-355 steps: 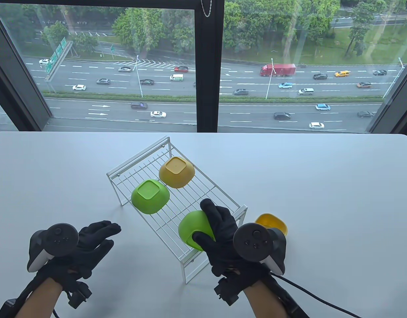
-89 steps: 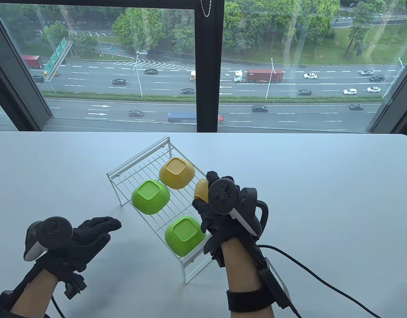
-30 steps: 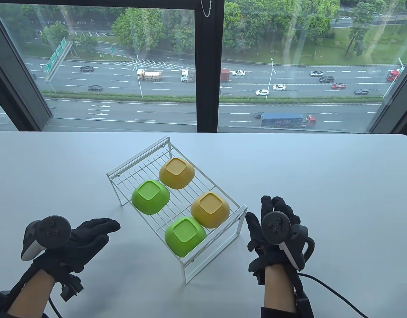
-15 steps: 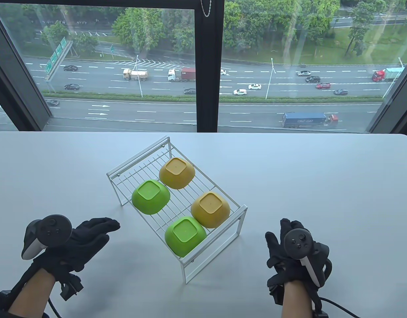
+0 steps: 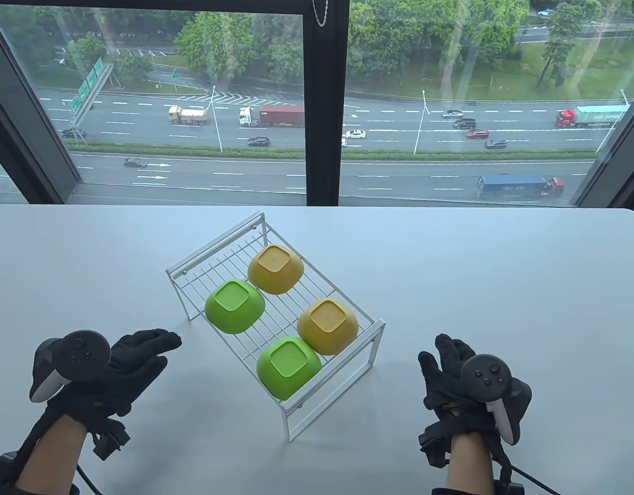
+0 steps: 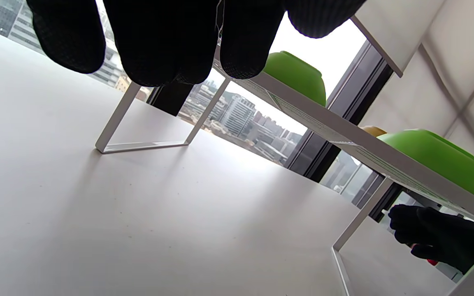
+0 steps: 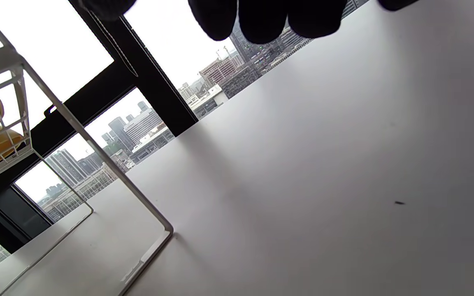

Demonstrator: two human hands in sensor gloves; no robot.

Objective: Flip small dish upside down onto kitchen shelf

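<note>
A white wire kitchen shelf [image 5: 366, 337] stands in the middle of the white table. Several small dishes lie upside down on it: a yellow one [image 5: 275, 268] at the far end, a green one [image 5: 234, 306] left of it, a yellow one [image 5: 327, 326] at the near right and a green one [image 5: 289, 367] at the near end. My left hand [image 5: 141, 356] is open and empty, left of the shelf. My right hand [image 5: 448, 363] is open and empty, right of the shelf. The left wrist view shows the two green dishes [image 6: 434, 158] on the shelf edge.
The shelf's leg frame [image 7: 150, 218] stands close to my right hand in the right wrist view. A large window [image 5: 317, 98] runs behind the table's far edge. Cables trail from both wrists at the near edge.
My right hand set the second yellow dish upside down on the shelf, let go and drew back to the right. In the last half second it shifted slightly right. My left hand barely moved.
</note>
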